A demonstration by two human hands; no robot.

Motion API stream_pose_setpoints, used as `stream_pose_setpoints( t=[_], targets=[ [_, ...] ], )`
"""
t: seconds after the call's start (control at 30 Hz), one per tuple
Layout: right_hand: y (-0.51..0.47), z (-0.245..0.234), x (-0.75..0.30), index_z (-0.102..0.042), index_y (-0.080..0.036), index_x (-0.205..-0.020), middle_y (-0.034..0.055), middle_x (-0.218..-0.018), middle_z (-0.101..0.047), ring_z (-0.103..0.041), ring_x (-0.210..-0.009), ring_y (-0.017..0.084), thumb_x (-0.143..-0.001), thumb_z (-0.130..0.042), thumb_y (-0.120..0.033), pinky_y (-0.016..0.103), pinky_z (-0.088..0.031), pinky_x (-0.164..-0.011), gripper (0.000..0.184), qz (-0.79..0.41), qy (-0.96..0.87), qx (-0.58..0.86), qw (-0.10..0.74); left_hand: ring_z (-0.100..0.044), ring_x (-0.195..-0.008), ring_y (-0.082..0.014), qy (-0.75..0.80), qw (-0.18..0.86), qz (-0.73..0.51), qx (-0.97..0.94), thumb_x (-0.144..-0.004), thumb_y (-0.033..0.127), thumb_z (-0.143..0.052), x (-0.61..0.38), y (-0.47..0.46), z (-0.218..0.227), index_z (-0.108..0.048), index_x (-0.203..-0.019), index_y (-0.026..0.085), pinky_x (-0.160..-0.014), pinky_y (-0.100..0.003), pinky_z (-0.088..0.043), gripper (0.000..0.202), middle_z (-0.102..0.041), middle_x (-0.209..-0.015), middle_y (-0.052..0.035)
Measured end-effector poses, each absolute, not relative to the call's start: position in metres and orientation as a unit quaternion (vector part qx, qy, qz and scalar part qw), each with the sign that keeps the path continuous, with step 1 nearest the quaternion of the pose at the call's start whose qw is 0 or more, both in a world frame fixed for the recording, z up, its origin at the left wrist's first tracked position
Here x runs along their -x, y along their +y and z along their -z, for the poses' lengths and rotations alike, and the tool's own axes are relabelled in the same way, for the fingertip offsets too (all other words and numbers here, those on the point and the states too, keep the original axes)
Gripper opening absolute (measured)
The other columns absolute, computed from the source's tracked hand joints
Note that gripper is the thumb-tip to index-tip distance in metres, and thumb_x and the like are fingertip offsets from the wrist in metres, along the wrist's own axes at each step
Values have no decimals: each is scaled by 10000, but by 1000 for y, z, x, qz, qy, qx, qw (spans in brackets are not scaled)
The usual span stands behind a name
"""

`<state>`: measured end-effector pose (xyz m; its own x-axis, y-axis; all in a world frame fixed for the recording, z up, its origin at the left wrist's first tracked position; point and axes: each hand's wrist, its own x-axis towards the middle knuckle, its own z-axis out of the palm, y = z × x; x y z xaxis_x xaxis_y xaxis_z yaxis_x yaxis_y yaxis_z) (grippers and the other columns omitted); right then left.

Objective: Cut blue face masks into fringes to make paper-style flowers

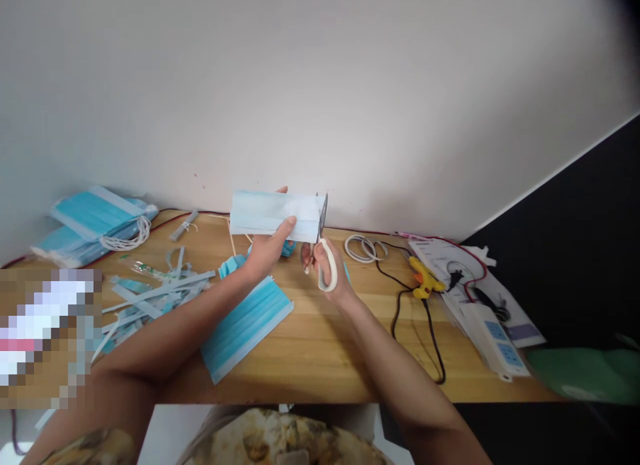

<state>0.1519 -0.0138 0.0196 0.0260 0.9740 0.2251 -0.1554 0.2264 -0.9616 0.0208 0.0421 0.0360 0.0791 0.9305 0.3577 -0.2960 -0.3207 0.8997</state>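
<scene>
Disposable face mask (260, 214) and scissors (333, 260) were in our two hands in the head view, one of each, raised above the wooden table (325, 345). Our left hand (273, 246) pinched the mask, thumb on its front and fingers behind. Our right hand (339, 275) was curled around the white handles; the blades stood parted at the mask's right-hand end.

On the table we counted one flat blue mask (253, 330) below our left forearm, two white rings (372, 258) overlapping, one yellow glue gun (425, 278) and one power strip (497, 345). To the left lay a tangle of cut strips (150, 297), too jumbled to count, and bagged masks (95, 215), whose number we could not tell, with one coil of white cord (131, 240).
</scene>
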Motion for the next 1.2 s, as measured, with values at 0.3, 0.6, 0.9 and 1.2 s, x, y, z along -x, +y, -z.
stream_pose_setpoints(
  t=[0.3,0.6,0.9,1.2],
  targets=[
    [-13,-19,-157,-585,-226,-930,12,-800,-584,-541,-672,155,-858,-583,-695,290,-437,-575,475,-451,-528,396,601,-629,-873,-174,319,484,-597,-554,-854,455,-701,-19,33,-42,-398,-1500,196,-823,-311,-538,759,-673,-1055,-64],
    [-14,-17,-157,-597,-232,-926,11,-786,-581,-535,-677,160,-819,-611,-724,284,-432,-584,503,-450,-516,411,602,-653,-893,-198,325,468,-587,-575,-858,462,-686,-17,34,-44,-409,-1491,192,-827,-335,-546,741,-687,-1049,-74],
    [-16,-21,-154,-558,-208,-828,-16,-669,-566,-521,-575,125,-860,-603,-666,255,-397,-503,462,-431,-506,413,623,-645,-990,-202,328,483,-577,-571,-857,446,-686,-20,30,-42,-330,-1545,181,-863,-321,-536,819,-667,-1182,-96],
    [-18,-25,-150,-538,-212,-779,-20,-635,-549,-519,-530,119,-816,-645,-681,247,-386,-447,483,-437,-472,420,641,-647,-913,-214,329,486,-574,-570,-847,416,-693,-22,27,-47,-348,-1544,184,-742,-326,-536,812,-670,-1164,-107]
  ],
)
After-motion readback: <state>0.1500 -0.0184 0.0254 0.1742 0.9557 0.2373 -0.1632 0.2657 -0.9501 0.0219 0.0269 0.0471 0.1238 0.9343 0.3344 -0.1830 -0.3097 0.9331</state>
